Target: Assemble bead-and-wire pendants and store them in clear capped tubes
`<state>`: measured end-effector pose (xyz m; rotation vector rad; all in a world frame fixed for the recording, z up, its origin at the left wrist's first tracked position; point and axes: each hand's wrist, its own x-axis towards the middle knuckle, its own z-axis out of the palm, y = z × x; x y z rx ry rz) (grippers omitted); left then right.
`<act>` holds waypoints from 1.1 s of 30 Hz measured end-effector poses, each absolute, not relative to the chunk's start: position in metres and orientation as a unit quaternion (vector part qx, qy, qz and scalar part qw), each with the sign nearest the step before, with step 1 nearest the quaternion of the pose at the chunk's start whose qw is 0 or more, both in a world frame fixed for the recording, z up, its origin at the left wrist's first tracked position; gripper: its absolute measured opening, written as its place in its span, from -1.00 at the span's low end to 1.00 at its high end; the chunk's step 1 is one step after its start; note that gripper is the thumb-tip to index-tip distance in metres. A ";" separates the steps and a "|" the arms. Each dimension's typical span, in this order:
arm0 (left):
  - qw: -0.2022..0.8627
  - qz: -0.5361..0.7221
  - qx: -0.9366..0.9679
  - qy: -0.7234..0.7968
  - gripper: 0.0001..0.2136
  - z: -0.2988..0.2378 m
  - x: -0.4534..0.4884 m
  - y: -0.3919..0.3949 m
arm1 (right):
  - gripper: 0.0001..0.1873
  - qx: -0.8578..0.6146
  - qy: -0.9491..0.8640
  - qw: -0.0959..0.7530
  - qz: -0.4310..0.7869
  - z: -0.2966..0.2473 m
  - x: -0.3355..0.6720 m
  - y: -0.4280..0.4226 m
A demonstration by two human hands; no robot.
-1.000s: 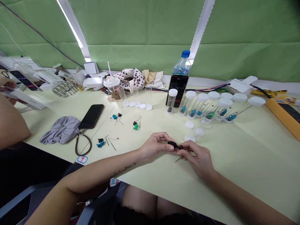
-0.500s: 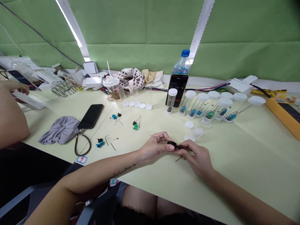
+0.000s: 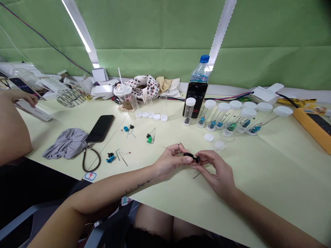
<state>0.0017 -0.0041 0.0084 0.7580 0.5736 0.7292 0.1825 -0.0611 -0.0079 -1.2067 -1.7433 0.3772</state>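
- Since the earlier frame, the right hand's [image 3: 218, 172] forefinger had lifted and parted from its thumb, so that more of the black piece [image 3: 191, 157] showed; at far left, a co-worker's hand [image 3: 29, 99] had moved over a white box [image 3: 36, 111].
- Just below and right of the frame's centre, the black piece sat above the table [image 3: 271, 172], its knobbed end pointing right.
- Left hand [image 3: 170, 162]: thumb and fingers pinched together on the black piece, a thin wire [image 3: 170, 148] sticking out past the fingers.
- Right hand: fingers curled, with a small gap between thumb and forefinger around the knobbed end; whether they touched it could not be told. A thin metal rod [image 3: 197, 175] showed below the thumb.
- Left of the hands lay a green piece [image 3: 149, 140], with one blue piece [image 3: 126, 128] farther up and another blue piece [image 3: 110, 159] lower left, both near small metal rods.
- Right of centre, a group of capped tubes [image 3: 210, 105] stood, mostly holding blue or green pieces.
- Behind the leftmost tube, an upright phone [image 3: 198, 93] leaned against a bottle [image 3: 203, 70].
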 end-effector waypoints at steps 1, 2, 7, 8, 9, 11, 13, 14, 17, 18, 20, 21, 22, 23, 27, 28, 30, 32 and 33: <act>0.826 0.344 0.357 0.269 -0.70 0.008 0.002 -0.004 | -0.78 -0.484 -0.721 0.476 0.140 -0.007 0.182 -0.061; 0.827 0.344 0.357 0.266 -0.70 0.008 0.002 -0.004 | -0.82 -0.476 -0.729 0.476 0.126 -0.007 0.182 -0.061; 0.829 0.345 0.358 0.257 -0.71 0.008 0.002 -0.005 | -0.79 -0.462 -0.749 0.464 0.098 -0.006 0.182 -0.061; 0.828 0.347 0.357 0.257 -0.71 0.008 0.002 -0.005 | -0.78 -0.465 -0.747 0.464 0.099 -0.006 0.182 -0.061; 0.828 0.348 0.357 0.257 -0.71 0.008 0.002 -0.005 | -0.77 -0.469 -0.745 0.465 0.101 -0.006 0.182 -0.061; 0.825 0.352 0.357 0.260 -0.71 0.007 0.002 -0.005 | -0.77 -0.480 -0.734 0.468 0.105 -0.006 0.182 -0.061; 0.824 0.356 0.356 0.261 -0.71 0.006 0.002 -0.005 | -0.79 -0.490 -0.725 0.470 0.116 -0.006 0.182 -0.061; 0.823 0.357 0.355 0.261 -0.71 0.006 0.002 -0.005 | -0.81 -0.491 -0.723 0.470 0.123 -0.006 0.182 -0.061; 0.827 0.352 0.354 0.258 -0.71 0.006 0.002 -0.005 | -0.86 -0.486 -0.726 0.467 0.135 -0.005 0.181 -0.060; 0.829 0.349 0.354 0.256 -0.71 0.006 0.002 -0.005 | -0.87 -0.484 -0.727 0.468 0.133 -0.005 0.181 -0.060; 0.832 0.344 0.355 0.251 -0.71 0.007 0.002 -0.005 | -0.89 -0.481 -0.729 0.470 0.126 -0.005 0.182 -0.060; 0.833 0.343 0.355 0.249 -0.71 0.007 0.002 -0.005 | -0.89 -0.480 -0.730 0.471 0.122 -0.005 0.182 -0.060; 0.833 0.344 0.356 0.249 -0.71 0.007 0.002 -0.005 | -0.90 -0.479 -0.731 0.471 0.120 -0.005 0.182 -0.060; 0.832 0.344 0.356 0.250 -0.70 0.007 0.002 -0.005 | -0.90 -0.478 -0.732 0.470 0.120 -0.005 0.183 -0.060; 0.833 0.342 0.353 0.256 -0.71 0.006 0.002 -0.005 | -0.90 -0.471 -0.734 0.475 0.121 -0.006 0.184 -0.059; 0.832 0.342 0.353 0.257 -0.71 0.006 0.002 -0.005 | -0.90 -0.468 -0.734 0.476 0.121 -0.006 0.185 -0.059; 0.832 0.342 0.352 0.259 -0.71 0.006 0.002 -0.005 | -0.88 -0.461 -0.738 0.479 0.119 -0.007 0.185 -0.058; 0.831 0.341 0.353 0.261 -0.69 0.006 0.002 -0.005 | -0.85 -0.449 -0.742 0.484 0.114 -0.007 0.185 -0.058; 0.831 0.340 0.354 0.261 -0.69 0.006 0.002 -0.005 | -0.84 -0.444 -0.744 0.487 0.112 -0.006 0.185 -0.058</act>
